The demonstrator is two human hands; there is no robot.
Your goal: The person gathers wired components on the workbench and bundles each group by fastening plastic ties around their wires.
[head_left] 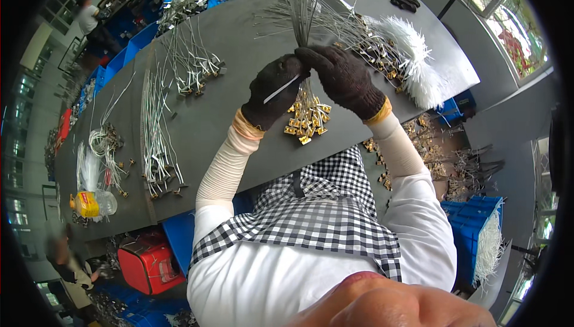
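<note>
Over the grey table I hold a bundle of thin wires [299, 10] with brass-coloured metal ends [307, 120] hanging toward me. My left hand [270, 90], in a dark knitted glove, is closed round the bundle. A narrow white strip [281, 89], like a cable tie, sticks out across that glove. My right hand [351, 80], gloved alike, is closed against the bundle from the other side, its fingertips meeting the left hand. The grip hides the wires' middle.
On the table [239, 120], more wires with brass ends [376, 49] lie beside a heap of white strips [412, 58]. Other wire groups [158, 129] lie left, near a plastic bottle [94, 204]. Blue crates [475, 231] and a red bag [149, 264] stand below. People are farther off.
</note>
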